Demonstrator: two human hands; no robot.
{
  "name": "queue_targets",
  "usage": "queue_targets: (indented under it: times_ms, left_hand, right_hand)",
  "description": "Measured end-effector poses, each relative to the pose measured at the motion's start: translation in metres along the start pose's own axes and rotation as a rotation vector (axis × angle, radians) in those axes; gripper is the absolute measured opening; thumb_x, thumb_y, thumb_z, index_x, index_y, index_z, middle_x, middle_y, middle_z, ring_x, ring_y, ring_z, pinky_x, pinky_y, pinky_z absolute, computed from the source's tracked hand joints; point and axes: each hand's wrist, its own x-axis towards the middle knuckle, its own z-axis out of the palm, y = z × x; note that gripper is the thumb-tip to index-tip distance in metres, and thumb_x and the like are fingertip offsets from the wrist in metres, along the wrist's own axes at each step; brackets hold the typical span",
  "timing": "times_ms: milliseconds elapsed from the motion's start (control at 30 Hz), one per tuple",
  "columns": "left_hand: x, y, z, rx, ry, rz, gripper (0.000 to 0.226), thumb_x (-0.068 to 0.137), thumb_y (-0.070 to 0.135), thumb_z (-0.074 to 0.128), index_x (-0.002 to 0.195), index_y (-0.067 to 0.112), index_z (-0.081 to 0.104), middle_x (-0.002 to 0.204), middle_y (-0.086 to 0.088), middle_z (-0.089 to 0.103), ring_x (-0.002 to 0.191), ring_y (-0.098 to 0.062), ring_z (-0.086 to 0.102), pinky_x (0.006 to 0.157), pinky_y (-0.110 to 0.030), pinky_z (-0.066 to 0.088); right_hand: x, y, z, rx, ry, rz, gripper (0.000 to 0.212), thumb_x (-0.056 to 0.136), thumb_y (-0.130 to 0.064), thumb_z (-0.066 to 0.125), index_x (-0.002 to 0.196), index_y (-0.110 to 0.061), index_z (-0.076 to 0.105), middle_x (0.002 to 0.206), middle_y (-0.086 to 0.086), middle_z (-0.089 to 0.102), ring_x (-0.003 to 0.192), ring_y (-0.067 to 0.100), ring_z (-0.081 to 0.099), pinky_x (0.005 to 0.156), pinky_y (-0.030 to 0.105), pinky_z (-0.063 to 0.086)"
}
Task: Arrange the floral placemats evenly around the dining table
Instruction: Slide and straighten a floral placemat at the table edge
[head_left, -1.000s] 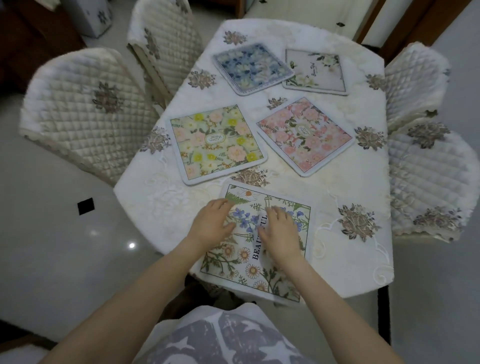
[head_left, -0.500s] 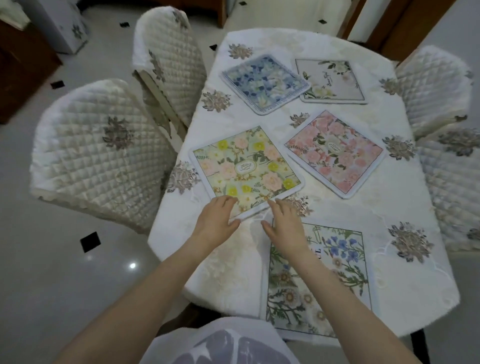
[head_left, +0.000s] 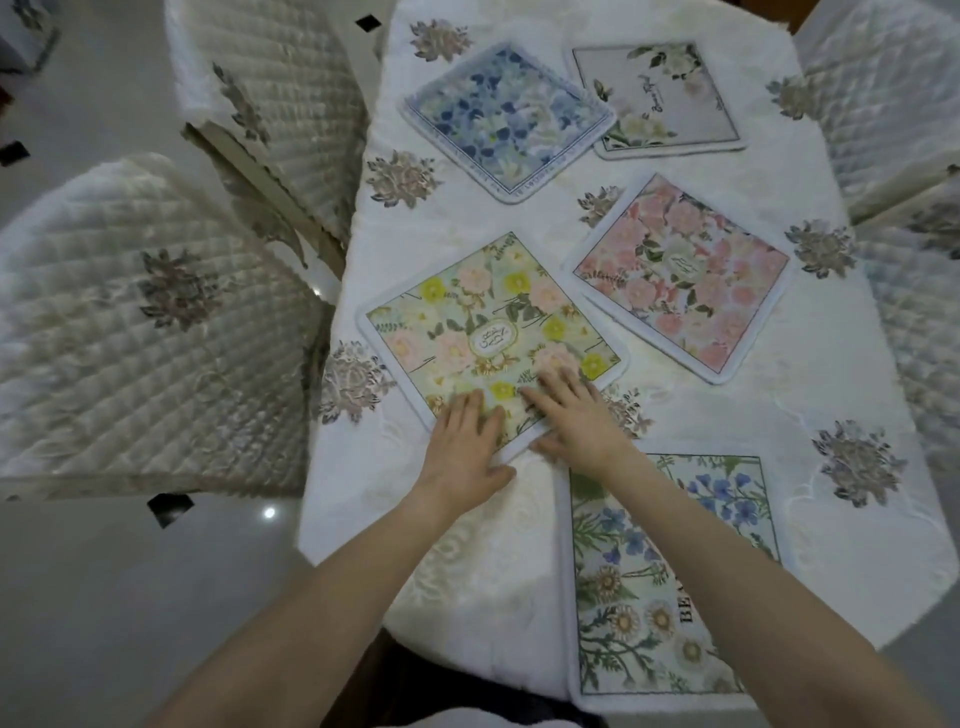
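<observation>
Both hands lie flat on the near corner of the yellow flower mat (head_left: 488, 332). The left hand (head_left: 462, 441) has its fingers spread out, with nothing held in its grip. The right hand (head_left: 576, 415) is flat too, its grip spread apart. This mat sits tilted on the left side of the counter (head_left: 675, 410). The daisy mat (head_left: 649, 587) lies near, on the right, under the right arm. The pink mat (head_left: 680, 275) is to the right. The blue mat (head_left: 504, 114) and the white mat (head_left: 660, 98) lie far away.

Bare tablecloth (head_left: 483, 566) beneath forearms
</observation>
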Motion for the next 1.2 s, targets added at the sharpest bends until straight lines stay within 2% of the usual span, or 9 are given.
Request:
queue_targets:
  times_ms: [200,400,567,733,867,933,1067,1200]
  left_hand:
    - [0.011,0.010,0.002,0.145,-0.010,0.011,0.067,0.091,0.046,0.046,0.143,0.013,0.019,0.154,-0.026,0.010,0.142,-0.044,0.005,0.116,-0.056,0.008]
    - [0.008,0.016,0.005,0.323,-0.082,0.026,0.063,0.100,0.040,0.022,0.146,0.004,0.000,0.152,-0.035,0.000,0.137,-0.056,-0.005,0.112,-0.066,0.002]
    - [0.009,0.005,0.009,0.337,-0.092,0.048,0.061,0.100,0.039,0.020,0.146,0.005,-0.001,0.152,-0.033,-0.002,0.137,-0.055,-0.006,0.111,-0.064,0.003]
    - [0.004,-0.016,0.001,0.342,-0.113,0.088,0.061,0.100,0.043,0.020,0.147,0.011,-0.002,0.154,-0.028,-0.006,0.140,-0.049,-0.007,0.113,-0.061,0.006]
    - [0.000,-0.034,-0.008,0.407,-0.148,0.153,0.060,0.101,0.039,0.019,0.147,0.010,-0.006,0.154,-0.029,-0.009,0.139,-0.051,-0.010,0.113,-0.063,0.005]
    - [-0.002,-0.046,-0.014,0.440,-0.152,0.191,0.059,0.101,0.033,0.021,0.146,0.008,-0.007,0.153,-0.030,-0.009,0.138,-0.052,-0.010,0.113,-0.064,0.006]
    - [-0.005,-0.069,-0.022,0.538,-0.131,0.267,0.058,0.099,0.009,0.027,0.143,-0.004,-0.008,0.152,-0.034,-0.006,0.136,-0.057,-0.006,0.112,-0.062,0.012]
    - [-0.002,-0.085,-0.028,0.602,-0.122,0.339,0.053,0.098,0.002,0.022,0.140,-0.011,-0.007,0.151,-0.036,-0.001,0.136,-0.057,0.001,0.112,-0.060,0.016]
  right_hand:
    - [0.007,0.015,0.003,-0.084,-0.010,-0.086,0.076,0.087,-0.060,0.047,0.149,-0.035,0.011,0.161,0.005,0.006,0.147,0.032,0.000,0.118,0.050,0.006]
    - [0.007,0.015,0.001,-0.124,-0.032,-0.103,0.069,0.091,-0.062,0.035,0.149,-0.039,0.006,0.161,0.006,0.002,0.146,0.035,-0.001,0.118,0.051,0.005]
    - [0.004,0.010,0.000,-0.156,-0.047,-0.088,0.066,0.091,-0.064,0.026,0.149,-0.039,0.005,0.161,0.007,0.001,0.146,0.037,0.000,0.118,0.054,0.009]
    - [0.001,-0.011,0.006,-0.135,-0.033,-0.014,0.067,0.091,-0.065,0.026,0.149,-0.038,0.007,0.161,0.008,0.003,0.146,0.038,0.001,0.116,0.056,0.012]
    - [0.002,-0.034,0.013,-0.083,-0.028,0.073,0.068,0.091,-0.065,0.028,0.149,-0.037,0.007,0.161,0.007,0.005,0.146,0.038,0.000,0.116,0.057,0.011]
    - [0.003,-0.048,0.018,-0.061,-0.012,0.123,0.068,0.091,-0.065,0.026,0.150,-0.036,0.007,0.161,0.006,0.006,0.146,0.039,0.001,0.116,0.057,0.011]
    - [0.009,-0.080,0.029,-0.022,0.032,0.233,0.067,0.090,-0.066,0.025,0.149,-0.037,0.013,0.161,0.006,0.010,0.144,0.042,0.007,0.114,0.059,0.011]
    - [0.017,-0.100,0.036,0.016,0.061,0.315,0.067,0.089,-0.067,0.026,0.148,-0.039,0.012,0.161,0.006,0.010,0.144,0.044,0.004,0.114,0.061,0.008]
